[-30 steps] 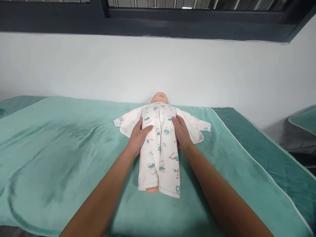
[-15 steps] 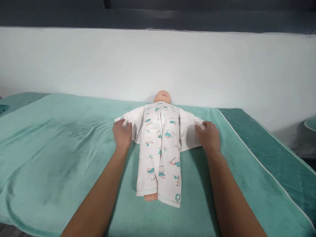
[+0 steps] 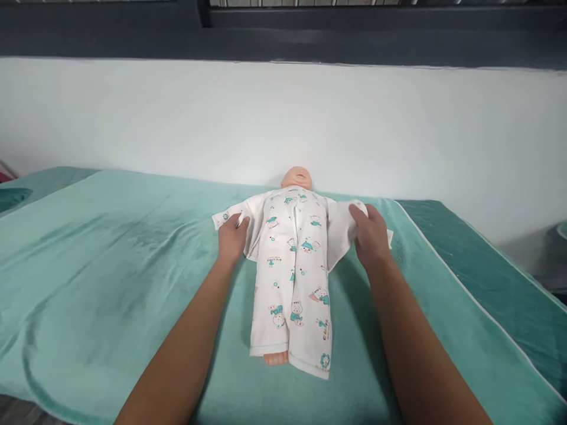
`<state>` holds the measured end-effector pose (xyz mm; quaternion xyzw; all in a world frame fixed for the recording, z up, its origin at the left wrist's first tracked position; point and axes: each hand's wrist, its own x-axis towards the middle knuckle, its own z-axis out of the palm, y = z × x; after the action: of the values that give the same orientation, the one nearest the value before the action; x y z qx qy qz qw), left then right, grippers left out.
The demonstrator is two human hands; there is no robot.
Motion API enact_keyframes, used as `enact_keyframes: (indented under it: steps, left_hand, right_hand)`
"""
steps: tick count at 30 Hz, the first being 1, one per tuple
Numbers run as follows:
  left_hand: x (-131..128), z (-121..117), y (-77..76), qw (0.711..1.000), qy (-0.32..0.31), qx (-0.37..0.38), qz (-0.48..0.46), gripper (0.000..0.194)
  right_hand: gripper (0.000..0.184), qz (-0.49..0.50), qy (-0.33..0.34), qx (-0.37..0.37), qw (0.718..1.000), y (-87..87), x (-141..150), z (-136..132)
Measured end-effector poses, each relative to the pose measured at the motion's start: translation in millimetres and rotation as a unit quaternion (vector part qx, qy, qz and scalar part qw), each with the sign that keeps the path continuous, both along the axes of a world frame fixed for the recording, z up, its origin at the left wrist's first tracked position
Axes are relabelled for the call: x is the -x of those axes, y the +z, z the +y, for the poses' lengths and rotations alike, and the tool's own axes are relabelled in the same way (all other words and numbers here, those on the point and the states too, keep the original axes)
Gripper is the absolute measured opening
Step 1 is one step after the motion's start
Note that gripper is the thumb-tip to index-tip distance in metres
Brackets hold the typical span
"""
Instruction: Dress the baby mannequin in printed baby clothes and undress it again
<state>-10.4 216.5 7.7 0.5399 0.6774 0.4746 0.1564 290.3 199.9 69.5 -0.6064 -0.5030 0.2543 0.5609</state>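
A baby doll point(image 3: 296, 176) lies on its back, head at the far side. White baby clothes point(image 3: 290, 283) printed with teal bears cover it from neck to ankles, sleeves spread to both sides. Below the left trouser hem one doll foot point(image 3: 276, 358) peeks out. My left hand point(image 3: 233, 236) is closed in a pinch on the left sleeve point(image 3: 228, 216), near its cuff. Between my right hand's point(image 3: 371, 233) thumb and fingers the right sleeve point(image 3: 340, 227) is gathered and slightly raised. Whether the doll's arms are inside the sleeves is hidden.
A light teal plush blanket point(image 3: 110, 283) with soft creases lies under the doll. Darker teal cloth point(image 3: 482, 265) shows beyond its pale edge at right. A white wall point(image 3: 283, 118) stands right behind the doll's head, with a dark window frame point(image 3: 310, 38) above.
Both hands have closed on the sleeves. The left moved slightly inward, and the right lifted and bunched its sleeve. The view has tilted up a little.
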Motion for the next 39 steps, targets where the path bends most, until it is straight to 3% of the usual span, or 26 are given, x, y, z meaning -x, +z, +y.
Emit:
enact_keyframes:
  steps: [1, 3, 6, 8, 11, 14, 19, 22, 25, 27, 29, 32, 35, 39]
  left_hand:
    - [0, 0, -0.3, 1.0, -0.004, -0.01, -0.014, 0.028]
    - [0, 0, -0.8, 0.999, -0.009, -0.025, -0.047, 0.03]
    - [0, -2, -1.0, 0.991, -0.021, -0.049, -0.125, 0.031]
    - [-2, -3, -0.2, 0.977, -0.05, -0.07, -0.194, 0.034]
    - [-8, -7, 2.6, 0.952, -0.086, -0.087, -0.282, 0.041]
    - [-16, -13, 9.1, 0.929, -0.121, -0.079, -0.341, 0.044]
    - [-39, -22, 35.5, 0.888, -0.162, -0.087, -0.421, 0.05]
    - [-58, -30, 54.3, 0.91, -0.181, -0.121, -0.352, 0.04]
    - [-72, -43, 61.9, 0.944, -0.262, -0.127, -0.155, 0.026]
    - [-75, -54, 58.9, 0.934, -0.33, -0.133, -0.021, 0.023]
    - [-74, -62, 52.3, 0.921, -0.352, -0.161, 0.041, 0.024]
    - [-65, -65, 43.5, 0.944, -0.256, -0.209, 0.012, 0.025]
    - [-58, -62, 40.3, 0.971, -0.15, -0.178, -0.05, 0.03]
    - [-54, -62, 41.5, 0.974, -0.183, -0.066, -0.118, 0.046]
  right_hand:
    - [0.026, 0.036, 0.025, -0.039, 0.998, 8.6, 12, 2]
    - [0.023, -0.003, 0.11, -0.072, 0.991, 25.3, 35, 0]
    - [0.01, -0.139, 0.274, -0.042, 0.951, 40.8, 52, -16]
    - [0.006, -0.157, 0.322, -0.012, 0.934, 43.2, 48, -30]
    - [0.007, -0.138, 0.332, 0.01, 0.933, 40.0, 33, -46]
    - [0.015, -0.173, 0.292, 0.028, 0.94, 34.0, 21, -52]
    - [0.006, -0.248, 0.259, 0.005, 0.934, 23.6, 30, -48]
    - [0.007, -0.297, 0.238, -0.017, 0.925, 19.2, 42, -47]
    - [0.026, -0.336, 0.218, -0.011, 0.916, 16.3, 50, -49]
    - [0.022, -0.354, 0.213, -0.006, 0.911, 14.8, 52, -50]
    - [0.009, -0.364, 0.208, -0.019, 0.908, 13.2, 52, -50]
    - [0.006, -0.362, 0.212, -0.054, 0.906, 10.8, 50, -47]
    - [0.013, -0.353, 0.234, -0.07, 0.903, 10.5, 46, -46]
    - [0.014, -0.348, 0.304, -0.066, 0.884, 14.7, 41, -47]
